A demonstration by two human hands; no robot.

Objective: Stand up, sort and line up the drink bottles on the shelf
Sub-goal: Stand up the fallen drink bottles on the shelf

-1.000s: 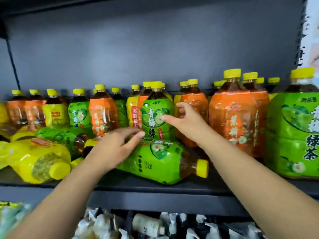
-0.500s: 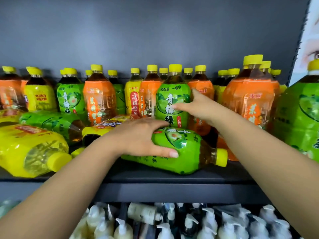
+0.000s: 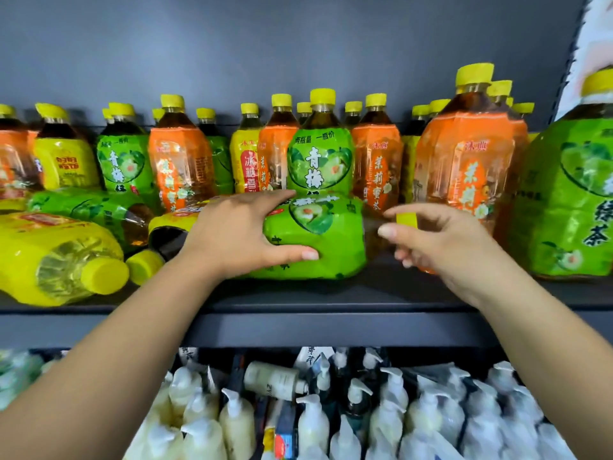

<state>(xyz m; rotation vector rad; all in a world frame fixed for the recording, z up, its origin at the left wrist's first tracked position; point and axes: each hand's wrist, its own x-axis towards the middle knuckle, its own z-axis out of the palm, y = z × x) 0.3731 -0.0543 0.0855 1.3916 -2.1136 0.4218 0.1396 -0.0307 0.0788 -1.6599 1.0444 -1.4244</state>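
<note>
Green-labelled bottle [image 3: 318, 240] lies on its side at the front middle of the shelf [image 3: 331, 313], neck and yellow cap [image 3: 406, 219] pointing right. Left hand [image 3: 238, 234] grips its body: fingers over the top, thumb under the front face. Right hand [image 3: 441, 240] is at the cap end with fingers curled loosely about the cap; whether it already pinches the cap or is only closing round it cannot be told, as the hand is blurred.

Progress, as judged from how things lie: early. Back of the shelf carries upright bottles, but colours are mixed — orange [image 3: 179, 167], green [image 3: 320, 157], yellow [image 3: 247, 161] alternate with no grouping, and rows are ragged. At far right a large orange bottle [image 3: 464, 167] and a large green bottle [image 3: 577, 194] stand upright at the front.

Still lying down at the left: a big yellow bottle [image 3: 56, 257] with its cap toward the camera, a green one [image 3: 89, 210] behind it, and a dark bottle with a yellow label [image 3: 166, 234], partly hidden by the left wrist.

Left to do: stand the held bottle, raise the three fallen ones, then group by colour and straighten the rows. Most of the work remains.

Lower shelf holds pale pump bottles [image 3: 311, 423], not part of this job.
</note>
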